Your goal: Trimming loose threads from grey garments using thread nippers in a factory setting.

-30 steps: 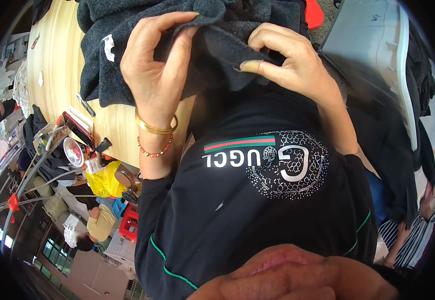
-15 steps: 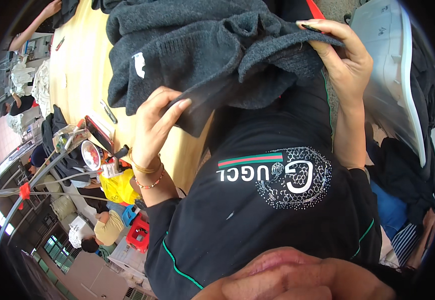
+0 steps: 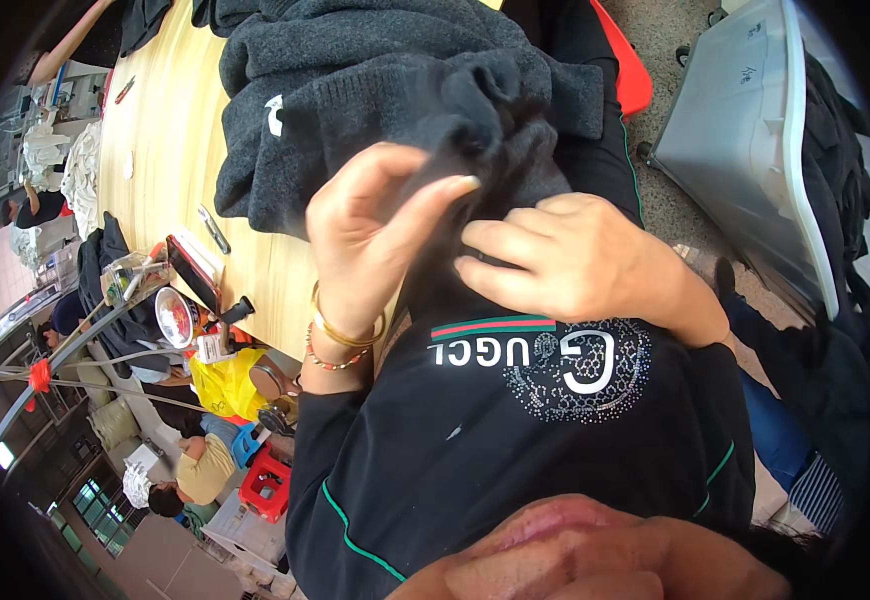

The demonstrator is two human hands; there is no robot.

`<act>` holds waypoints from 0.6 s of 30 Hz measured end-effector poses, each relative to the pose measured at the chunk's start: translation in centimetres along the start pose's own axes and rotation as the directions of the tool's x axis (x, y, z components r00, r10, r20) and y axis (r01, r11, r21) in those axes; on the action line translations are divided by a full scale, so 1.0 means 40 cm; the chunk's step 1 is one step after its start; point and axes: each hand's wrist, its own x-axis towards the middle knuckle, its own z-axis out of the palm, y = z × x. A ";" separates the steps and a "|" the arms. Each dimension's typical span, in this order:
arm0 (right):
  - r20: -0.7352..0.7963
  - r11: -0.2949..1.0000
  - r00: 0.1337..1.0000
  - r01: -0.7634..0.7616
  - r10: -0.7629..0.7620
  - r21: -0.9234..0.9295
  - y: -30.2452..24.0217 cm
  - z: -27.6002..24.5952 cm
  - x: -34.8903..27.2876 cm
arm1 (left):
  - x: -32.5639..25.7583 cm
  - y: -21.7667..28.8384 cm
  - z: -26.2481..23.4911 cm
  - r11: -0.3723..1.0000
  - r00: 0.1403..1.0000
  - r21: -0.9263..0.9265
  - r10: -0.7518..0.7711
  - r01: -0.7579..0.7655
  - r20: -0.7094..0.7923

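While your left hand and right hand pinch the dark grey sweater, both fingers are clamped on its fabric. A small white label sits near the bench's near edge.

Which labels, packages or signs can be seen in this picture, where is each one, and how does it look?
Small white label patch: on the dark grey knitted sweater lying on the pale wooden table.
Yellow plastic bag: below the table's near edge, crumpled.
Large grey plastic bin: on the floor at right, rectangular, with small white stickers.
Left hand and right hand: both pinch the sweater.
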 end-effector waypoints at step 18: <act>-0.212 0.963 0.954 -0.166 0.211 0.212 0.075 0.019 -0.014 | 0.030 -0.049 -0.008 0.952 0.925 -0.206 -0.143 0.226 0.353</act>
